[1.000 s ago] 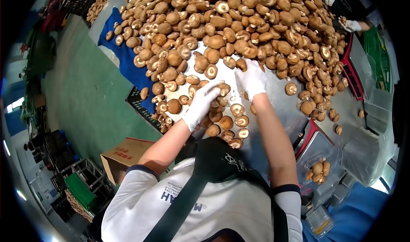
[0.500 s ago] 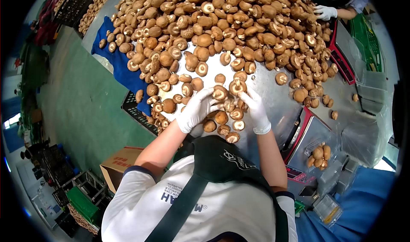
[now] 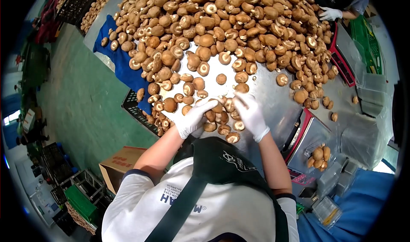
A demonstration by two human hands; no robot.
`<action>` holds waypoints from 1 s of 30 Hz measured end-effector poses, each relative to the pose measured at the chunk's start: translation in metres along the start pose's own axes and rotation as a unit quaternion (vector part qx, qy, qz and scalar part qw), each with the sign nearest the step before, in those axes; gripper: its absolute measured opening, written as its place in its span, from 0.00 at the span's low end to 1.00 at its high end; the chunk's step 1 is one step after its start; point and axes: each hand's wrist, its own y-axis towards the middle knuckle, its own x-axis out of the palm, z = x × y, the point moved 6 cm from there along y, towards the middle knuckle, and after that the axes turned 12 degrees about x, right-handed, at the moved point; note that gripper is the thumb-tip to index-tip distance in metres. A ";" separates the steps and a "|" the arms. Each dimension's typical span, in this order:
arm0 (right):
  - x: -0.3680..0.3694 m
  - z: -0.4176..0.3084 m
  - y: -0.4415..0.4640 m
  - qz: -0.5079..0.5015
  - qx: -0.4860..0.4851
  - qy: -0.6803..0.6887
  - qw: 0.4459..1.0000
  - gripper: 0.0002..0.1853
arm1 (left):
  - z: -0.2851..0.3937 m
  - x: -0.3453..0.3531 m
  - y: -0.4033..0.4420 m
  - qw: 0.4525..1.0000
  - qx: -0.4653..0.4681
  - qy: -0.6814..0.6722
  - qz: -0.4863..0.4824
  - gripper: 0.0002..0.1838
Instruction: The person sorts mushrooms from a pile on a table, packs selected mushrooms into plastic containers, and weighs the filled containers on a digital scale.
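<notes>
A large pile of brown mushrooms [image 3: 205, 22] covers the far part of the metal table [image 3: 273, 94]. My left hand [image 3: 194, 117], in a white glove, has its fingers curled round a mushroom [image 3: 217, 107] close to the table's near edge. Just right of it, my right hand [image 3: 251, 113], also gloved, is bent over the small group of mushrooms; its fingertips are blurred, and what they hold, if anything, is unclear. Several loose mushrooms, one of them stem up [image 3: 232, 137], lie between and below the hands.
A red-edged scale [image 3: 314, 141] bears a wire tray with mushrooms [image 3: 319, 156] at right. Another scale [image 3: 341, 56] stands beyond it, near a co-worker's gloved hand [image 3: 330, 14]. Blue cloth [image 3: 124, 65] and a black crate [image 3: 139, 114] are at left, a cardboard box [image 3: 119, 165] below.
Both hands were apart with mushrooms at their fingertips half a second ago; now they are lower over the near group. Earlier, my right hand was farther forward, at the pile's edge.
</notes>
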 end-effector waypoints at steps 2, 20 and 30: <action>-0.007 0.000 0.034 0.079 -0.030 -0.065 0.994 0.15 | -0.003 -0.018 -0.004 0.996 -0.021 -0.061 0.056 0.16; 0.065 -0.042 0.126 -0.180 0.029 0.234 0.955 0.33 | 0.052 -0.074 0.036 0.982 0.128 -0.016 0.141 0.24; 0.025 0.000 0.022 -0.255 0.069 0.444 0.856 0.40 | 0.038 0.002 0.034 0.990 0.126 0.056 -0.043 0.34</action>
